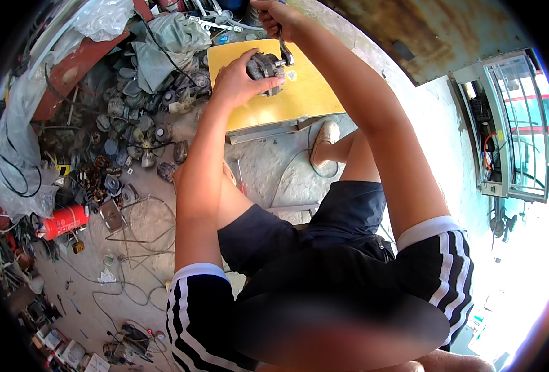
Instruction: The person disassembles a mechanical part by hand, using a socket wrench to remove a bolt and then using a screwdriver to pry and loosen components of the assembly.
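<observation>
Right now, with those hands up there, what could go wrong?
The wrench in the right hand might slip off the metal part, and the knuckles could get bumped. The part could also twist or slide on the yellow table, as I see only the left hand steadying it. And the thin cable on the floor by the shoe could perhaps catch a foot.

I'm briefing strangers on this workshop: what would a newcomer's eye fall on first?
Probably the yellow table near the top middle, where the left hand grips a dark metal part and the right hand holds a wrench. Next, perhaps, the red cylinder at the left, below a heap of grimy parts in the picture.
</observation>
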A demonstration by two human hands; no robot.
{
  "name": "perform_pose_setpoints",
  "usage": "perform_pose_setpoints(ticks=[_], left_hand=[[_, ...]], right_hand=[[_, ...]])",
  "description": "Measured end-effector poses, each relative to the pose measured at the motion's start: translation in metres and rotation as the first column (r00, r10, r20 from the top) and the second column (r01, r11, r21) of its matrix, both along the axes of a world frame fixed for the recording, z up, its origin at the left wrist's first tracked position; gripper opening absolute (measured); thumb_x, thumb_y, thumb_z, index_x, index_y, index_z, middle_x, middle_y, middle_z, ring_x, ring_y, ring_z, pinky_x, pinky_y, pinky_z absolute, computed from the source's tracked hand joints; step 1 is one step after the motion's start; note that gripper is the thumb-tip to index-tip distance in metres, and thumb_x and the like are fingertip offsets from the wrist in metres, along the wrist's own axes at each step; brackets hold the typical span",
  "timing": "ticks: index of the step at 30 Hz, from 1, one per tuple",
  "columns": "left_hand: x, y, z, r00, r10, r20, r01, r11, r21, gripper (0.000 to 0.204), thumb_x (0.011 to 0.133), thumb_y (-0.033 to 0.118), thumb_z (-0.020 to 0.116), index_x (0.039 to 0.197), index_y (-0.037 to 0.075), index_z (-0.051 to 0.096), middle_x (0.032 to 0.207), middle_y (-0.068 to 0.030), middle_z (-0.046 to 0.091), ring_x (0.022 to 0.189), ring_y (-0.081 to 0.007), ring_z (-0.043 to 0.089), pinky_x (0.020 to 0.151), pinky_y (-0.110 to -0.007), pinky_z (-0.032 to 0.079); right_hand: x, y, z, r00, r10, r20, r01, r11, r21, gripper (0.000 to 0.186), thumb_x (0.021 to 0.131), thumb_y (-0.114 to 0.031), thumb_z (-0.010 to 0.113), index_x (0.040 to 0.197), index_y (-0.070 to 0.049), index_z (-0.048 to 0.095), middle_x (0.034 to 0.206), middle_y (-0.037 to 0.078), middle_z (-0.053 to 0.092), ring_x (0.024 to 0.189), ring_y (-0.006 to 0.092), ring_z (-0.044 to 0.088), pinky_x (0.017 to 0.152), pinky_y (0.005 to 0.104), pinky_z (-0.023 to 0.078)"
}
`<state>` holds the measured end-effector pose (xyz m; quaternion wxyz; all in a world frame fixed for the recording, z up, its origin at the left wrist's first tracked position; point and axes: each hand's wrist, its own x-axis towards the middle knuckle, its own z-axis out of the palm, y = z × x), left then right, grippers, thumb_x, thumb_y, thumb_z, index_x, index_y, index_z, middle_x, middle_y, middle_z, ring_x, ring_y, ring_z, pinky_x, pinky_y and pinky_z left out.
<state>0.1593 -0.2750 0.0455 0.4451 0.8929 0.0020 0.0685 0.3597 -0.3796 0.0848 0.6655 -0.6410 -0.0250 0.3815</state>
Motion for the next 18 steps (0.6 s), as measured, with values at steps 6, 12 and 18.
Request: perform_pose_setpoints(ticks=[6,12,18], left_hand=[[0.004,0.001,-0.002,1.0,0.01,-0.018,-0.009,0.999,0.043,0.101,0.059,0.067,0.08,0.138,0.009,0.055,0.118,-0.0159,0.069,0.111,-0.0301,0.065,0.095,-0.04,0.05],[0.003,-0.004,0.006,1.0,-0.009,-0.01,0.009,0.999,-0.048,0.099,0.059,0.064,0.081,0.136,0.006,0.056,0.109,-0.0143,0.072,0.1,-0.0276,0.07,0.091,-0.037,0.053],[0.008,0.001,0.004,1.0,0.001,0.017,0.0,0.999,-0.046,0.097,0.059,0.062,0.082,0.133,0.003,0.059,0.107,-0.0125,0.073,0.097,-0.0244,0.071,0.089,-0.034,0.053]], right_hand=[[-0.014,0.015,0.0,0.894,-0.234,0.381,0.341,0.907,-0.245,0.05,0.085,-0.053,0.068,0.06,-0.012,0.054,0.055,0.002,0.046,0.046,0.0171,0.04,0.045,0.0353,0.029],[-0.027,0.011,-0.005,0.696,-0.395,0.599,0.517,0.856,-0.036,0.049,0.083,-0.047,0.071,0.077,0.001,0.068,0.07,0.009,0.063,0.066,0.0227,0.058,0.063,0.0386,0.045],[-0.031,0.011,0.0,0.586,-0.415,0.696,0.631,0.772,-0.071,0.043,0.085,-0.04,0.071,0.079,0.003,0.068,0.072,0.012,0.066,0.07,0.0223,0.059,0.069,0.0393,0.047]])
